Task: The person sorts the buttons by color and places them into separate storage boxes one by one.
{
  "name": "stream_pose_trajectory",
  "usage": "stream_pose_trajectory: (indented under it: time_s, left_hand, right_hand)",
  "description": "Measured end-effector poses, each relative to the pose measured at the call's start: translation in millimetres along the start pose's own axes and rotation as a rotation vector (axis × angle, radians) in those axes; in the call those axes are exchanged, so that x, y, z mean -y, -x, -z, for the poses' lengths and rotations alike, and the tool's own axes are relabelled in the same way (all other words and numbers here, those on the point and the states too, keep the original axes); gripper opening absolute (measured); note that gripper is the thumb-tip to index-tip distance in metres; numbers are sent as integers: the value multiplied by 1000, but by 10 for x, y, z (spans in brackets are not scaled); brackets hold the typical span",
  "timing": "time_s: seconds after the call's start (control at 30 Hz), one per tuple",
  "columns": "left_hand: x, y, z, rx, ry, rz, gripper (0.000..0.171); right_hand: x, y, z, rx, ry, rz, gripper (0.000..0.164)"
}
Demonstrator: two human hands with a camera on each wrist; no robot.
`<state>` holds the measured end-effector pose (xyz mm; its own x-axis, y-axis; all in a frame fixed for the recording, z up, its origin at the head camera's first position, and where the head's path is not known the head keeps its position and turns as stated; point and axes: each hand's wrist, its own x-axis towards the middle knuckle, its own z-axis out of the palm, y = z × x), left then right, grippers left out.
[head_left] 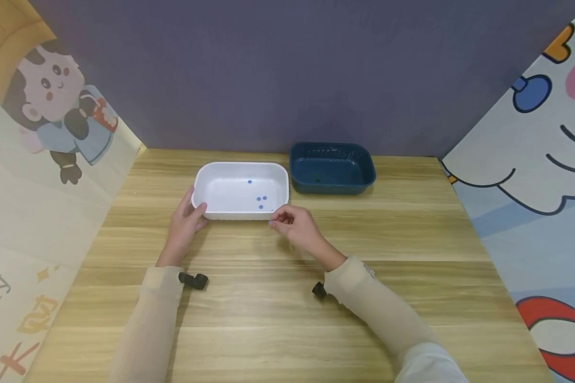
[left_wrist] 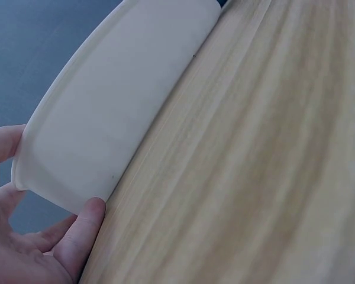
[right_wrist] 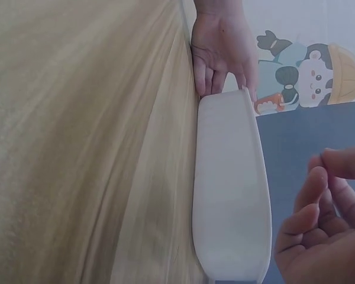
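Observation:
A white rectangular dish [head_left: 215,216] sits on the table, several small round blue beads [head_left: 259,199] lying on its bottom toward the right. My left hand [head_left: 184,221] holds its front left corner; the thumb [left_wrist: 86,228] presses the outer wall low down and the other fingers are around the left end. Just outside the front right corner, my right hand [head_left: 297,226] pinches a tiny bluish bead [head_left: 270,223] between thumb and fingertips. In the right wrist view that hand [right_wrist: 328,222] is raised beside the dish rim, the bead mostly covered by the fingertips.
A dark blue rectangular dish [head_left: 333,188] stands close to the right of the white one, with a small green thing [head_left: 317,179] inside. Behind both rises a grey-purple panel [head_left: 287,74]. Printed panels [head_left: 546,159] flank the wooden table [head_left: 278,319].

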<state>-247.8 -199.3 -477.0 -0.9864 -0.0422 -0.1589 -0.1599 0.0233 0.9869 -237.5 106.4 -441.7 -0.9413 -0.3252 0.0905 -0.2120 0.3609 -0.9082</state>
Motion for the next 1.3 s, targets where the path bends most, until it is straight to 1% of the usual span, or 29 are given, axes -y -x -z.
stream_pose_trajectory:
  time_s: [0.2,0.27,0.37,0.53,0.67,0.97,1.17,1.3]
  left_hand:
    - [190,-134,57,-13,5,-3,74]
    - [226,-154,70,-13,6,-9,73]
    - [197,-131,64,-10,11,-14,74]
    - [41,-23,13,-1,20,-19,75]
    - [-16,22,-10,7,21,-35,75]
    - [-30,40,-5,3,26,-41,74]
    - [-19,23,-1,10,9,-54,75]
    - [-18,14,-12,9,-6,-53,74]
  right_hand:
    - [-18,-77,-6,-11,4,-6,6]
    - [-19,-107,-12,-17,-5,1,7]
    - [-14,-146,-19,-33,-17,7,6]
    - [-15,-197,-32,-56,-22,-3,4]
    - [-15,-232,-43,-71,-16,-3,3]
    - [13,-300,-57,-85,-30,9,5]
    - [3,-359,-46,-86,-9,-2,4]
    - [-8,-408,-44,-78,-8,6,4]
